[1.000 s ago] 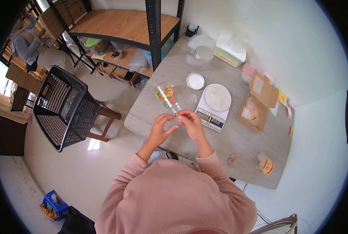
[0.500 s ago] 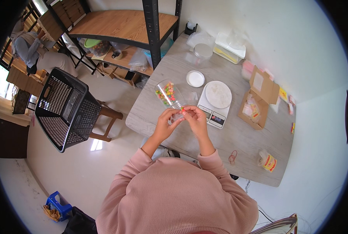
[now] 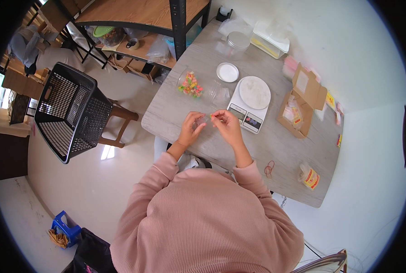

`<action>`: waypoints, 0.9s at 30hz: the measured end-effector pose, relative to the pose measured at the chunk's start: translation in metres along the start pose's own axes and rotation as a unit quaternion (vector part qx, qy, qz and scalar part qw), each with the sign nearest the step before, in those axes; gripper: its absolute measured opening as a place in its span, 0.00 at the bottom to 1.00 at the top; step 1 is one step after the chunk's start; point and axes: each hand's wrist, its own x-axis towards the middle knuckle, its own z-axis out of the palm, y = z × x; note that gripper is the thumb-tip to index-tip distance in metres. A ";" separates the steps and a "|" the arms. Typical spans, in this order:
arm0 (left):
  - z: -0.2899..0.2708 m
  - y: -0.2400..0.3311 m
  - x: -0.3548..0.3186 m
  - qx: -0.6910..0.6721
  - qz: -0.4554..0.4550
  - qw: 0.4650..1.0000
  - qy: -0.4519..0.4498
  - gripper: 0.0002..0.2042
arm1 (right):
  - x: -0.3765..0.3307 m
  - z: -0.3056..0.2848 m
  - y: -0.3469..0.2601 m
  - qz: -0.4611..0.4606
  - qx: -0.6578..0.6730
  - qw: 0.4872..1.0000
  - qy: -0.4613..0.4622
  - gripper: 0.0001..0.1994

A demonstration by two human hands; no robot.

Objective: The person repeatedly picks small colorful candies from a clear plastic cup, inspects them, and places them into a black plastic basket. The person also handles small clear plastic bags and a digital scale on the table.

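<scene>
Fingers curled, my left hand (image 3: 190,130) holds a small clear plastic piece (image 3: 201,121), perhaps a bag or small container; I cannot tell which. Close beside it, my right hand (image 3: 227,125) pinches a small red-and-yellow candy (image 3: 212,117) between thumb and fingertips. Beyond both hands, a clear jar (image 3: 207,94) lies on its side with its mouth toward me. Colourful candies (image 3: 190,85) in red, orange, green and yellow are gathered at its far end. A white kitchen scale (image 3: 250,109) stands just right of my right hand, and a round white lid (image 3: 227,72) lies behind the jar.
On the grey table (image 3: 276,148) are an open cardboard box (image 3: 298,111), red rubber bands (image 3: 269,169), a yellow-labelled bag (image 3: 310,179), a lidded clear jar (image 3: 236,43) and a white tub (image 3: 270,40). A black crate (image 3: 73,111) sits on a stool at left; a person (image 3: 27,50) is beyond.
The view has shifted slightly. Both hands have drawn back from the jar's mouth toward me, and a small gap now shows between them. The candy stays in my right fingertips.
</scene>
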 end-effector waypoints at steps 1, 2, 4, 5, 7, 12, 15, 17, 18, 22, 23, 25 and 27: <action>-0.002 0.002 0.000 0.005 0.013 1.000 0.003 0.17 | -0.001 0.001 -0.001 -0.007 -0.011 1.000 -0.001 0.07; -0.003 0.005 0.001 0.007 0.014 1.000 0.001 0.17 | -0.003 0.004 -0.003 -0.013 -0.004 1.000 0.000 0.07; -0.003 0.012 0.003 0.011 0.014 1.000 -0.003 0.17 | -0.006 0.011 -0.007 -0.026 0.011 1.000 0.003 0.07; -0.003 0.016 0.005 0.000 0.019 1.000 -0.004 0.17 | -0.007 0.013 -0.010 -0.035 -0.012 0.999 0.003 0.07; -0.002 0.024 0.006 -0.022 0.023 0.999 -0.002 0.18 | -0.011 0.016 -0.018 -0.049 -0.060 0.997 0.000 0.07; -0.014 0.036 0.001 -0.039 -0.031 0.999 0.021 0.16 | -0.018 0.031 -0.039 -0.097 -0.163 0.982 0.008 0.06; -0.028 0.042 -0.009 -0.050 -0.047 0.997 0.044 0.16 | -0.025 0.050 -0.047 -0.138 -0.236 0.962 -0.001 0.06; -0.040 0.046 -0.019 -0.046 -0.053 0.996 0.061 0.15 | -0.029 0.066 -0.050 -0.169 -0.253 0.953 -0.007 0.07; -0.047 0.048 -0.024 -0.040 -0.055 0.995 0.070 0.15 | -0.031 0.076 -0.051 -0.182 -0.253 0.950 -0.010 0.07; -0.083 0.049 -0.036 -0.067 -0.068 0.988 0.120 0.16 | -0.033 0.118 -0.054 -0.246 -0.264 0.932 -0.021 0.07; -0.093 0.048 -0.039 -0.061 -0.064 0.988 0.129 0.16 | -0.033 0.130 -0.054 -0.267 -0.264 0.926 -0.026 0.07; -0.116 0.048 -0.042 -0.054 -0.057 0.986 0.146 0.17 | -0.031 0.153 -0.056 -0.309 -0.270 0.911 -0.034 0.07; -0.140 0.050 -0.045 -0.051 -0.047 0.987 0.148 0.17 | -0.033 0.176 -0.060 -0.280 -0.256 0.924 -0.039 0.07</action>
